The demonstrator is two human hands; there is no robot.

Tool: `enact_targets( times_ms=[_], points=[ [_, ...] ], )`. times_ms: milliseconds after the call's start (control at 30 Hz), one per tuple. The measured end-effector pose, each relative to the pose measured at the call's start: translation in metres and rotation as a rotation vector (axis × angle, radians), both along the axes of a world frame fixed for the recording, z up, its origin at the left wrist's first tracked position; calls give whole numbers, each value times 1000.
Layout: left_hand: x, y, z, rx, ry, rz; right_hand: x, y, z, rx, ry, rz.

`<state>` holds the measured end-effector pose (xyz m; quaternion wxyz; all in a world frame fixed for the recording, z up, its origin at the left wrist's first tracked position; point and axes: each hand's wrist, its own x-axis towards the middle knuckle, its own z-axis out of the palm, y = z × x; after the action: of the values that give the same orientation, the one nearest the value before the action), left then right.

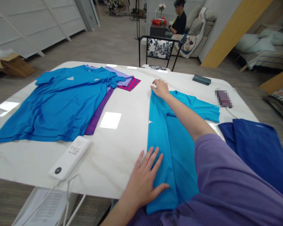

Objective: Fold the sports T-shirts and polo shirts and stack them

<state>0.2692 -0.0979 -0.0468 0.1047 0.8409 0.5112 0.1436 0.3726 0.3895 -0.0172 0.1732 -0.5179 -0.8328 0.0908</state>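
Note:
A light blue shirt (182,144) lies folded lengthwise on the white table in front of me, one sleeve stretched out to the right. My left hand (147,177) rests flat near its lower left edge, fingers spread. Further off, my right hand (160,88) touches the upper left corner by the collar, its fingers slightly bent and apart. My right forearm crosses above the shirt and hides part of it. Left of it, a darker blue T-shirt (68,103) is spread out over purple clothing (99,114) and a red-and-purple striped piece (131,84).
A white power strip (70,157) with a cable lies at the table's (122,150) front left. Dark blue folded cloth (259,147) is at the right, near a phone (223,98) and a dark box-like device (201,79). Beyond stand a chair (159,48) and a seated person (179,20).

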Motion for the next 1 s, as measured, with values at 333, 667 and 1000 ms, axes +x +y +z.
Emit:
enact_targets(
  times_ms=[333, 667, 1000],
  points=[
    [9, -21, -2, -85, -5, -144, 145, -305, 1, -177, -87, 422],
    [19, -1, 19, -90, -67, -138, 306, -465, 7, -77, 125, -234],
    [202, 240, 53, -159, -374, -117, 349, -590, -23, -233, 164, -629]
  ],
)
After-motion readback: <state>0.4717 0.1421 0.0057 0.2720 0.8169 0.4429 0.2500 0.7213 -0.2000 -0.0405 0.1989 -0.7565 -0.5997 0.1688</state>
